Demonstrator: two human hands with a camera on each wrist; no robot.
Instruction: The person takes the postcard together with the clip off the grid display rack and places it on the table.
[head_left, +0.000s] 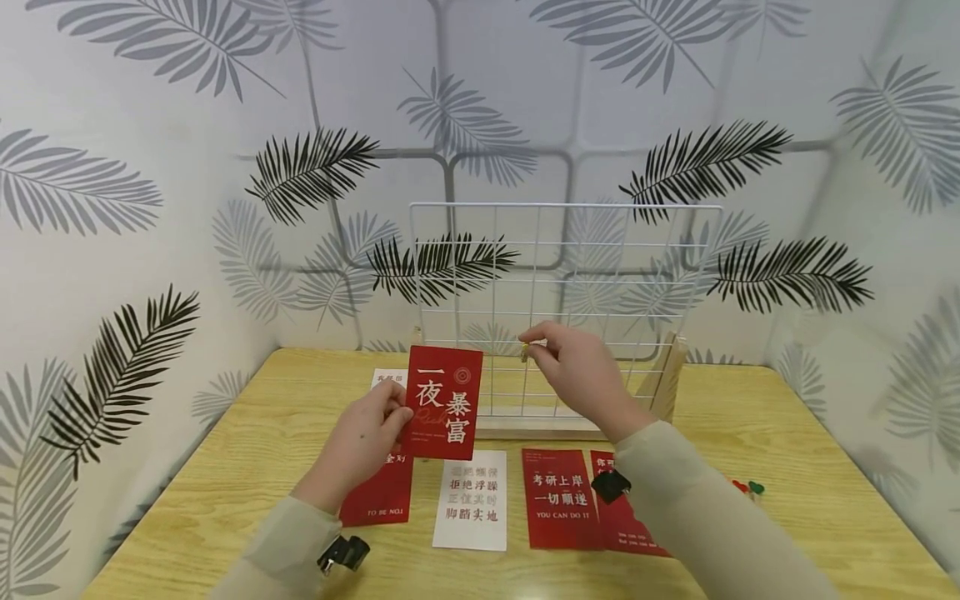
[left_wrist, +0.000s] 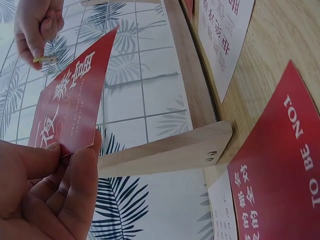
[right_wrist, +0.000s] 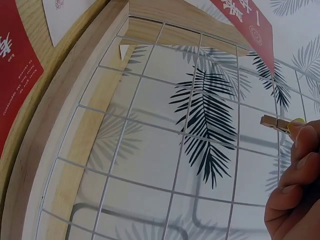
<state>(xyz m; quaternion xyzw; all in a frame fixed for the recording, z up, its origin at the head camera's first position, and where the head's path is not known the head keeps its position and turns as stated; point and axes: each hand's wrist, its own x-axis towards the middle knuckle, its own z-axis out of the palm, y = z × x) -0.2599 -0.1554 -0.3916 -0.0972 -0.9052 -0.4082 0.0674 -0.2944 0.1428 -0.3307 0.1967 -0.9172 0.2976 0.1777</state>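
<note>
Hanging step, as I judge it: my left hand point(head_left: 360, 442) pinches the red card point(head_left: 442, 402) against the grid point(head_left: 600, 250); my right hand point(head_left: 581, 375) pinches a peg point(right_wrist: 274, 123). Next, the peg needs aligning over card edge and wire.

Wooden table point(head_left: 787, 433) (cards point(head_left: 472, 500), grid stand point(head_left: 562, 275)).

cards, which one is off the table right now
The red card pinched at its lower corner by the left hand, held up before the wire grid; the other cards lie flat on the table.
</note>
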